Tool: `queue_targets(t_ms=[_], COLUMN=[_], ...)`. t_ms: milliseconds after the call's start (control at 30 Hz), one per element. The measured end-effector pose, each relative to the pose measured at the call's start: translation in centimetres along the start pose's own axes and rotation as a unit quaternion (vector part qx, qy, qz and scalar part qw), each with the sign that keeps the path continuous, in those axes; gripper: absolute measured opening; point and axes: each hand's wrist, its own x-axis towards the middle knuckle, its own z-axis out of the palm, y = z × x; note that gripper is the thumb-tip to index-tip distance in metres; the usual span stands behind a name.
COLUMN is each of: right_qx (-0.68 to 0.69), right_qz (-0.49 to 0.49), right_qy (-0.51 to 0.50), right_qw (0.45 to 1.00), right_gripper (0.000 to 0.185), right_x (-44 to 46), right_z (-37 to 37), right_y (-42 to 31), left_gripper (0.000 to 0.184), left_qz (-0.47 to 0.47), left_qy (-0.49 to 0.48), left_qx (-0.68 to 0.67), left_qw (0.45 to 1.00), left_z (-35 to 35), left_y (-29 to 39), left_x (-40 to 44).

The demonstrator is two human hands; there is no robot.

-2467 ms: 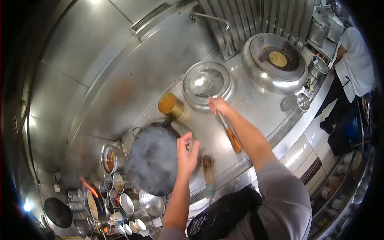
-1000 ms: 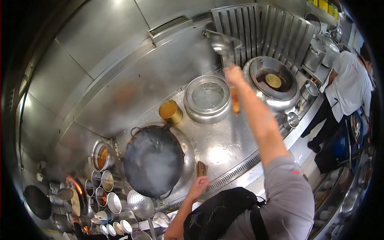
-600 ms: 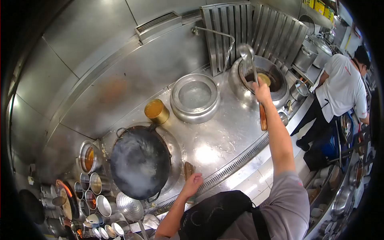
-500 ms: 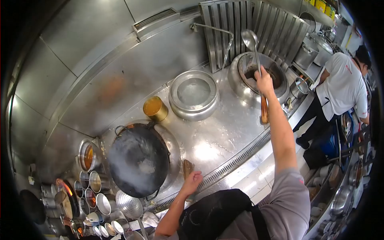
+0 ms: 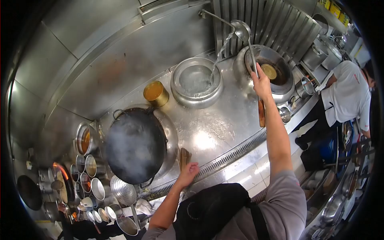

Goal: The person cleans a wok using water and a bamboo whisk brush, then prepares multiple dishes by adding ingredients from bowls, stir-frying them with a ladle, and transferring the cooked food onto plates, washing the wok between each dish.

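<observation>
My right hand [image 5: 262, 83] grips the long handle of a metal ladle [image 5: 241, 31], whose bowl touches the end of the wall faucet [image 5: 218, 18]. Water runs from the faucet into the round steel basin [image 5: 197, 105]. My left hand [image 5: 189, 173] is beside the bamboo brush [image 5: 184, 158] at the counter's front edge; its fingers are curled, and whether they hold anything is unclear. A black wok [image 5: 136, 146] gives off smoke on the left burner.
A brass-coloured container [image 5: 156, 94] stands between wok and basin. Another burner [image 5: 286, 90] is at the right. Metal cups, a perforated strainer [image 5: 123, 191] and an orange-liquid pot [image 5: 84, 139] crowd the lower left. A person in white [image 5: 346, 90] stands at the far right.
The ladle has moved from over the basin to the faucet, whose spout has swung left. Water now runs. My left hand has dropped from beside the wok to the brush.
</observation>
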Motion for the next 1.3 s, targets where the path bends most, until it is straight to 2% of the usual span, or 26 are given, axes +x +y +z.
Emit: queue_targets(t_ms=[200, 267, 400, 467, 533, 600, 633, 667, 700, 733, 800, 833, 900, 967, 1033, 1133, 1233, 1300], right_qx=[0.012, -0.046, -0.051, -0.022, -0.110, 0.002, 0.004, 0.265, 0.504, 0.503, 0.556, 0.550, 0.498, 0.470, 0.447, 0.385, 0.338, 0.316], right_qz=[0.000, -0.052, -0.055, 0.053, 0.048, 0.224, 0.224, 0.301, 0.354, 0.351, 0.426, 0.428, 0.351, 0.335, 0.323, 0.332, 0.290, 0.283], right_qy=[0.009, 0.032, -0.045, -0.131, -0.173, -0.307, -0.305, -0.325, -0.322, -0.327, -0.292, -0.305, -0.337, -0.369, -0.368, -0.429, -0.485, -0.531], right_qw=[1.000, 0.997, 0.996, 0.990, 0.978, 0.925, 0.926, 0.857, 0.719, 0.719, 0.651, 0.649, 0.717, 0.728, 0.749, 0.746, 0.753, 0.733], right_gripper=[0.054, 0.056, 0.055, 0.052, 0.043, 0.030, 0.030, 0.025, 0.022, 0.022, 0.019, 0.019, 0.020, 0.022, 0.028, 0.032, 0.032, 0.036], right_x=[-1.3, -2.4, -4.8, -5.0, -4.8, -4.4, -4.8, -5.6, -6.4, -7.0, -8.8, -9.6, -11.4, -12.5, -13.7, -14.1, -16.0, -17.7], right_z=[3.3, 5.9, 12.3, 14.9, 19.0, 21.2, 21.9, 22.6, 23.3, 23.0, 21.5, 20.7, 18.8, 17.2, 15.5, 12.4, 10.7, 10.7], right_y=[4.4, 6.2, 5.6, 2.5, 1.9, 0.8, 1.7, 2.7, 3.7, 3.5, 2.2, 1.5, 0.1, -1.3, -3.1, -7.1, -11.3, -13.3], left_gripper=[0.040, 0.037, 0.039, 0.038, 0.037, 0.036, 0.036, 0.035, 0.035, 0.035, 0.034, 0.034, 0.033, 0.031, 0.028, 0.027, 0.029, 0.029], left_qz=[-0.011, -0.001, -0.013, 0.014, 0.038, 0.066, 0.076, 0.087, 0.089, 0.119, 0.143, 0.162, 0.193, 0.187, 0.159, 0.152, 0.087, 0.052], left_qy=[-0.008, 0.009, 0.005, 0.008, 0.025, 0.042, 0.066, 0.090, 0.093, 0.126, 0.172, 0.185, 0.229, 0.303, 0.367, 0.445, 0.437, 0.413], left_qx=[-0.007, 0.010, -0.014, -0.036, 0.000, 0.035, 0.056, 0.076, 0.077, 0.057, 0.031, 0.016, -0.011, 0.052, 0.044, 0.080, 0.049, 0.009], left_qw=[1.000, 1.000, 1.000, 0.999, 0.999, 0.996, 0.993, 0.989, 0.989, 0.983, 0.974, 0.969, 0.954, 0.933, 0.916, 0.879, 0.894, 0.909], left_z=[0.3, 0.3, 0.2, 0.0, -0.6, -1.0, -1.5, -1.9, -2.3, -2.7, -3.4, -3.8, -5.0, -8.1, -11.6, -17.4, -19.6, -18.9], left_y=[-0.3, 0.2, 0.0, 0.8, 3.1, 6.0, 7.8, 9.2, 10.3, 11.2, 13.2, 14.7, 16.0, 14.0, 12.6, 8.8, 8.3, 10.9], left_x=[-0.5, -0.4, 0.1, 0.8, 1.9, 3.2, 3.9, 5.0, 6.4, 7.8, 9.3, 9.2, 8.2, 8.2, 7.8, 9.2, 10.4, 9.7])
